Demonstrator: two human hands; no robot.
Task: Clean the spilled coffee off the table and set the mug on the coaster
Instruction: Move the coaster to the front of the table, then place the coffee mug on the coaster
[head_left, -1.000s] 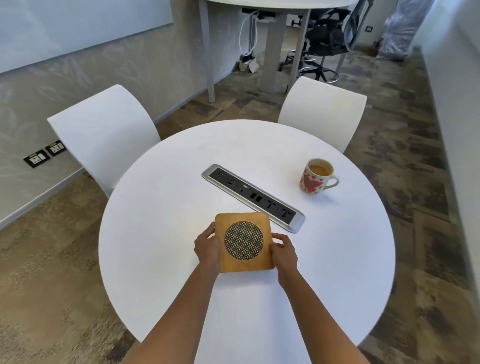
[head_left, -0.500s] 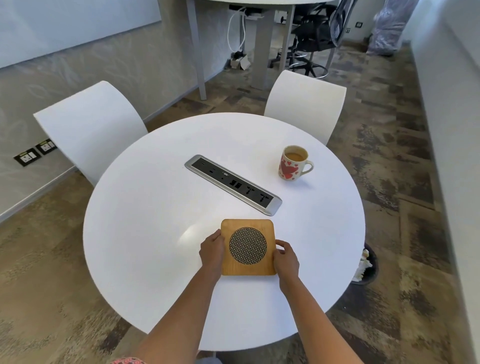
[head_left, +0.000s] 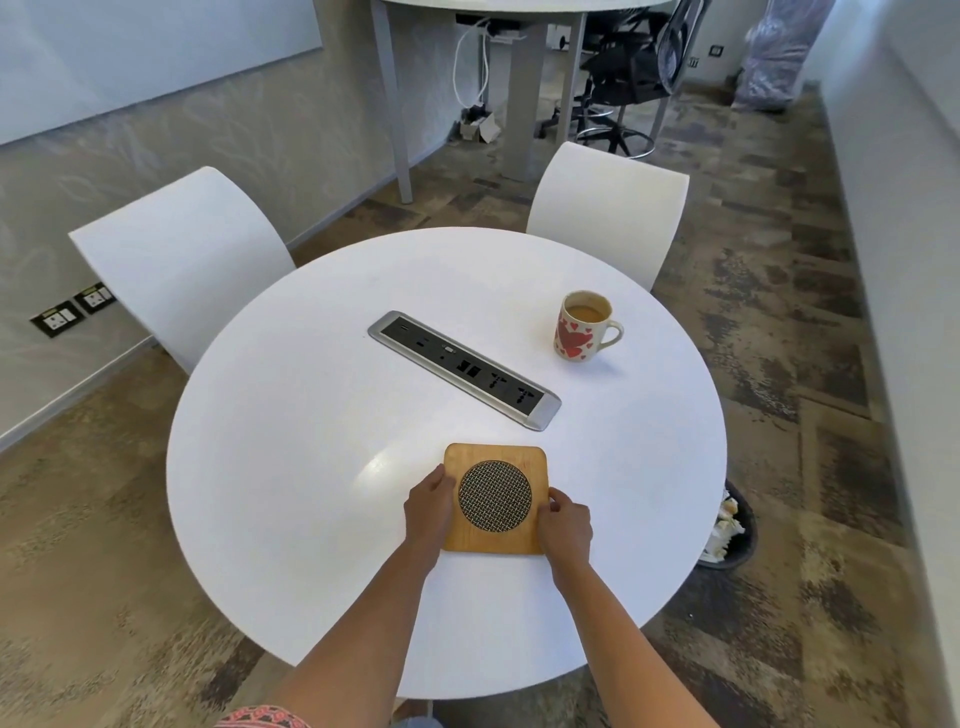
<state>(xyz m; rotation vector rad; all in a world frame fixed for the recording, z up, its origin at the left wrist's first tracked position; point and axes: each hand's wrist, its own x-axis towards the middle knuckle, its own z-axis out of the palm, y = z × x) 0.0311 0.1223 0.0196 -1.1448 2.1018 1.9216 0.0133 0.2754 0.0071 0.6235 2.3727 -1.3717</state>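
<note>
Resting flat on the counter (head_left: 291, 467), one coaster (head_left: 495, 498) is gripped at its side edges by both hands: left (head_left: 427, 506), right (head_left: 564, 527). One mug (head_left: 581, 325), holding tan coffee, is seen well apart beyond a socket strip (head_left: 465, 368). Two chairs are counted. Fingertips are partly hidden.

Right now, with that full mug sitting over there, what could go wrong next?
The mug looks filled nearly to its rim, so carrying it across to the coaster could slop coffee. That path passes close to the power strip set into the table, where a spill might reach the sockets. Also, the left hand and right hand both grip the coaster, so one must let go first.
</note>
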